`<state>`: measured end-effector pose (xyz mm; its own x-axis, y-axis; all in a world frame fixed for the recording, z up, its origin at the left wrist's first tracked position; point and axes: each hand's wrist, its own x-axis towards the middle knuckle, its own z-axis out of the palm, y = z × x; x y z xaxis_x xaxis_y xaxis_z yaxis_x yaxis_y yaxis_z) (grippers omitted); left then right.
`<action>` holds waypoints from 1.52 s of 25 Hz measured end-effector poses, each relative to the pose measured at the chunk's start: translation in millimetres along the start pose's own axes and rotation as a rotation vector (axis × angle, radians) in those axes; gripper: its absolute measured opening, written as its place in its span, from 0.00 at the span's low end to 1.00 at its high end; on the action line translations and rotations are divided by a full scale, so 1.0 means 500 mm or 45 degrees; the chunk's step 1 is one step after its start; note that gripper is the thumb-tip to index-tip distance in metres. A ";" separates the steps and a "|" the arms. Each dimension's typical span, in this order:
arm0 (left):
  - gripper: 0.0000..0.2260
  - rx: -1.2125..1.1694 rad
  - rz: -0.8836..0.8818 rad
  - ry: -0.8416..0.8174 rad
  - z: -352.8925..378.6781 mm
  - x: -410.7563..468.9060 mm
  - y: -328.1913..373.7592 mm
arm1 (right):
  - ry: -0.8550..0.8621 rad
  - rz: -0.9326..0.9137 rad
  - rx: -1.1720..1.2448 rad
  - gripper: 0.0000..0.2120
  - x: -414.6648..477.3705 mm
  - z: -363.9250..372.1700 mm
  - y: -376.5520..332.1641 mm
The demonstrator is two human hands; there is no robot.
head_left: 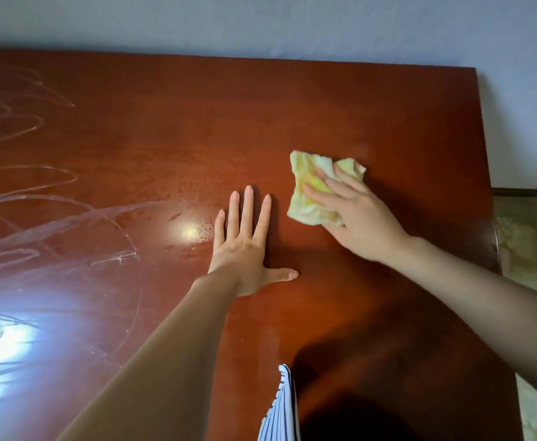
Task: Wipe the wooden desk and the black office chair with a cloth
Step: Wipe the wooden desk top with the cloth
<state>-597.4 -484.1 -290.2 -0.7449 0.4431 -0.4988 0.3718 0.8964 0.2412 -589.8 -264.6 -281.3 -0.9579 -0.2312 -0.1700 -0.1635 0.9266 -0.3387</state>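
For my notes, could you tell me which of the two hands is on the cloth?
The right hand: it presses the yellow cloth onto the wooden desk; the left hand lies flat on bare wood.

No text, label, brand, number or sign can be read anywhere in the view. Pale looping streaks [22, 122] are seen across the left part of the worktop [171, 128], but no letters or figures are formed by them.
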 end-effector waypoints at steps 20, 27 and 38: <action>0.56 -0.047 0.003 0.025 0.000 -0.001 -0.001 | 0.043 0.563 -0.098 0.22 0.393 -0.050 -0.031; 0.52 -0.047 0.054 -0.029 -0.008 0.002 -0.005 | -0.133 0.075 -0.127 0.23 0.311 -0.013 -0.112; 0.37 -0.486 0.060 0.050 0.101 -0.219 0.017 | -0.399 -0.115 -0.180 0.24 0.164 0.034 -0.258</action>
<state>-484.8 -525.1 -275.6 -0.7553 0.4771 -0.4493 0.1787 0.8095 0.5593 -643.1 -408.2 -267.0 -0.8227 -0.3737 -0.4285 -0.2962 0.9250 -0.2380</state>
